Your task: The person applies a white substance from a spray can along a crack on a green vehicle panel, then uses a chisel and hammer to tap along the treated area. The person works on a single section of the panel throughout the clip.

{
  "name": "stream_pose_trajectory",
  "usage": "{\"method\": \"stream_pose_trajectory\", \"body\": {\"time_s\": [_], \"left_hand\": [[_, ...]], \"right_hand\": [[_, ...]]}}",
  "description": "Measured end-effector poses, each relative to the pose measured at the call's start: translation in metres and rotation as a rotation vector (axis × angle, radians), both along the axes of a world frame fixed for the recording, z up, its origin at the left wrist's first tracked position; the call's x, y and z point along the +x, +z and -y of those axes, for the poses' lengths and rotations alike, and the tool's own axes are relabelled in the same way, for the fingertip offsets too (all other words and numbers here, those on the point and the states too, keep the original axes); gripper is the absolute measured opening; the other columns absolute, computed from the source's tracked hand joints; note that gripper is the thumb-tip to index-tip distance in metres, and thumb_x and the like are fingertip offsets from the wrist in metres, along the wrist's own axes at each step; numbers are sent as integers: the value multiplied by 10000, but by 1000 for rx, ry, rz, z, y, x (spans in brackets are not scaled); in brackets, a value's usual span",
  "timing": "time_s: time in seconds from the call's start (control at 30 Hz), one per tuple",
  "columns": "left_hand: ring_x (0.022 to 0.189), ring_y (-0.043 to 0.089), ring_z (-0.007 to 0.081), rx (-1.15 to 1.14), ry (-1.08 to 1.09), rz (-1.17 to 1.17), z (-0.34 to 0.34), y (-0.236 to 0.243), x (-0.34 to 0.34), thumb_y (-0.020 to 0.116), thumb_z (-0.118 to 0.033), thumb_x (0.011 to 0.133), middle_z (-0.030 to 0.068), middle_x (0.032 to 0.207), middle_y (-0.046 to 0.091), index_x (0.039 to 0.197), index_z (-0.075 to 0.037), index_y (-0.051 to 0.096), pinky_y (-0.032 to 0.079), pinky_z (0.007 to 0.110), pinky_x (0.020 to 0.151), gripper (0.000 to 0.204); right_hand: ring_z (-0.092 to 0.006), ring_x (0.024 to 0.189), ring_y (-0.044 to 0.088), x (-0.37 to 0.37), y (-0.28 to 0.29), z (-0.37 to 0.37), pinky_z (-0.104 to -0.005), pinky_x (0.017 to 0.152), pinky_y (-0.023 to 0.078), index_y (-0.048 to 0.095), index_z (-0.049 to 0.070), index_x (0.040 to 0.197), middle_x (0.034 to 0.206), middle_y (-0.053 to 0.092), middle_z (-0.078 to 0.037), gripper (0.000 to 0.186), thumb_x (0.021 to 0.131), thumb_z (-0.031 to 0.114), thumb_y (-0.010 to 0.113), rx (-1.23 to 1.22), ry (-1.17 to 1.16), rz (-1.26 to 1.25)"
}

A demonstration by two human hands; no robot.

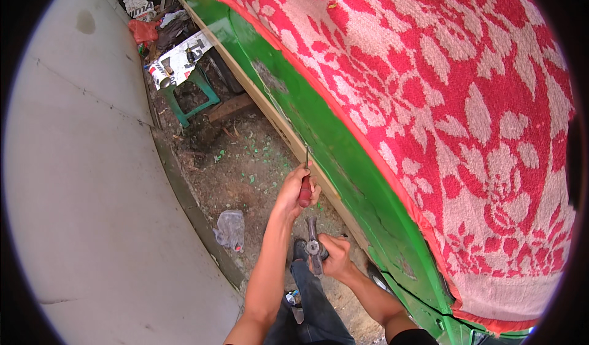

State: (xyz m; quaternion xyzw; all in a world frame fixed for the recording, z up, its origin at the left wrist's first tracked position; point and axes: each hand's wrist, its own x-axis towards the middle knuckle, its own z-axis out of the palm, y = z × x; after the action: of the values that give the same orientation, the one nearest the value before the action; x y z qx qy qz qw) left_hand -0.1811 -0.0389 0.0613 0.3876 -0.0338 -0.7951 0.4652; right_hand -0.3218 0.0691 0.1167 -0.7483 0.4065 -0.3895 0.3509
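My left hand point(291, 191) is closed round the red handle of a screwdriver point(305, 193). Its thin metal shaft points away from me, and the tip reaches the lower edge of a green vehicle body panel point(343, 168). Just below and to the right, my right hand point(337, 256) grips a hammer point(312, 247); the dark metal head shows, while most of the handle is hidden by the hand. The hammer head is apart from the screwdriver. Along the panel's lower edge runs a beige strip point(283, 127), and bare grey patches mark the green paint.
A red and white patterned towel point(454, 136) covers the vehicle's upper side. At left stands a pale wall point(104, 179). Farther off, a green stool point(205, 92) bears a printed sheet point(187, 56). A plastic bag point(230, 229) and green paint flakes lie on the dirt floor point(236, 179).
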Motion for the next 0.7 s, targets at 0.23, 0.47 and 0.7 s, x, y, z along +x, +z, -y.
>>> {"method": "stream_pose_trajectory", "body": {"time_s": [0.23, 0.47, 0.7], "left_hand": [[442, 379, 146, -8, -16, -47, -2, -1, 6, 393, -176, 980, 25, 602, 446, 1313, -116, 370, 260, 293, 399, 338], [433, 428, 187, 20, -2, -69, 1, -10, 2, 372, -154, 984, 53, 600, 461, 1269, -108, 392, 303, 318, 356, 289], [446, 435, 186, 25, 49, -70, 7, -17, 4, 373, -158, 975, 51, 599, 461, 1342, -106, 363, 315, 316, 362, 370]], "right_hand": [[-295, 529, 570, 7, 3, -1, -372, 459, 437, 563, 9, 805, 656, 513, -109, 286, 678, 154, 774, -124, 141, 16], [-320, 558, 587, 14, -9, 11, -400, 471, 452, 514, 9, 837, 687, 527, -133, 319, 632, 121, 732, -50, -21, -109], [-284, 486, 535, 8, -17, 10, -360, 476, 442, 584, 18, 840, 619, 516, -131, 237, 713, 132, 749, -6, -68, -96]]}}
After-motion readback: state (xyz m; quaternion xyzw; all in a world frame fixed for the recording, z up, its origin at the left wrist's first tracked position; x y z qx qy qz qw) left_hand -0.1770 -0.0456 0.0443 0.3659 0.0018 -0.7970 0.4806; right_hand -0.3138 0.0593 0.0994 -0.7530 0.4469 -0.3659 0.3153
